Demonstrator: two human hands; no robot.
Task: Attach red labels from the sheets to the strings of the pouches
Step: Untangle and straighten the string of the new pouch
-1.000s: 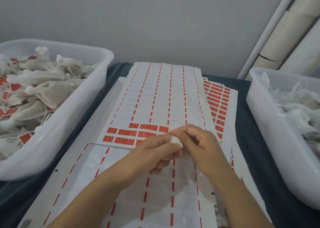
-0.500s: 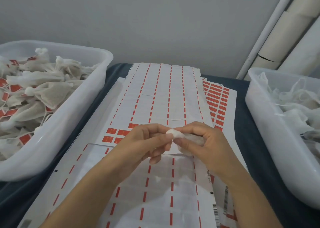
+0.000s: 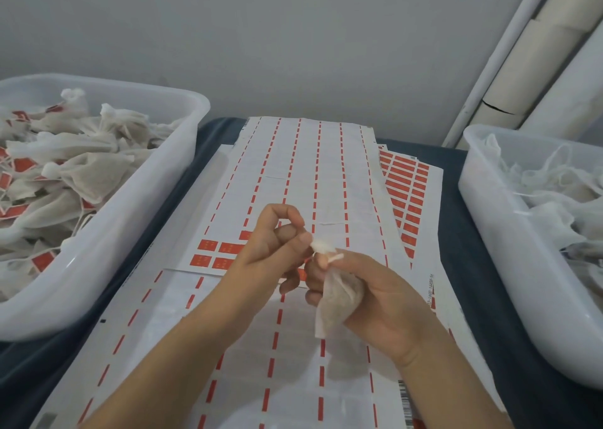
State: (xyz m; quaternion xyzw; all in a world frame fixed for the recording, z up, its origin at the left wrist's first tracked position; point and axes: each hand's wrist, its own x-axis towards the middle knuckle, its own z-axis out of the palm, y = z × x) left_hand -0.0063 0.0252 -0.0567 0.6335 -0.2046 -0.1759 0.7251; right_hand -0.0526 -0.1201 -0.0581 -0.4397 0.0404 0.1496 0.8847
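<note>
A small white mesh pouch (image 3: pixel 337 301) hangs in my right hand (image 3: pixel 375 295), whose fingers curl round its body above the label sheets. My left hand (image 3: pixel 274 246) pinches the pouch's gathered white top (image 3: pixel 321 245) between thumb and forefinger. The label sheets (image 3: pixel 310 180) lie in the middle of the table, mostly peeled, with a few red labels (image 3: pixel 208 252) left in a block just left of my left hand. A second sheet with many red labels (image 3: pixel 406 194) pokes out on the right.
A white plastic bin (image 3: pixel 124 233) on the left holds several pouches with red labels attached. Another white bin (image 3: pixel 509 278) on the right holds unlabelled white pouches. Dark blue cloth (image 3: pixel 456 265) covers the table. Pale pipes (image 3: pixel 528 70) lean against the wall at the back right.
Both hands rose slightly and parted. The pouch, earlier hidden between the fingers, now hangs open to view from my right hand, with my left hand pulling at its top.
</note>
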